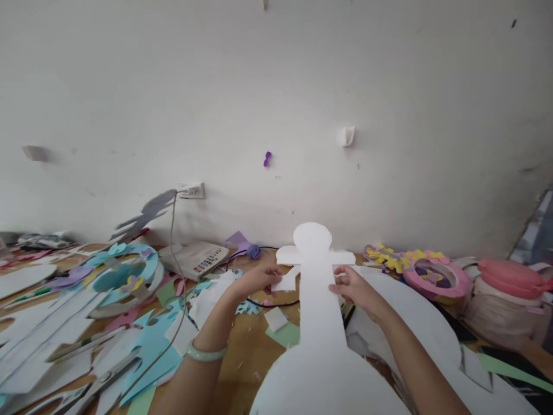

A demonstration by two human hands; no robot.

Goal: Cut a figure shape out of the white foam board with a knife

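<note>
A large white cutout (322, 323) with a narrow neck, a rounded top and short side arms stands in the centre, its wide lower part nearest me. Left of the neck, my left hand (261, 281) pinches a small white piece (286, 281), close to the cutout's edge. My right hand (349, 286) is at the right edge of the neck, fingertips touching it, with the fingers bent. A green bangle (207, 351) circles my left wrist.
Scissors (106, 377), a pen and blue, white and pink scraps cover the left side. A calculator-like device (201, 259) and cable (173, 230) lie near the wall. On the right are a large white sheet (401, 305), pink ring (438, 276) and pink-lidded container (510, 282).
</note>
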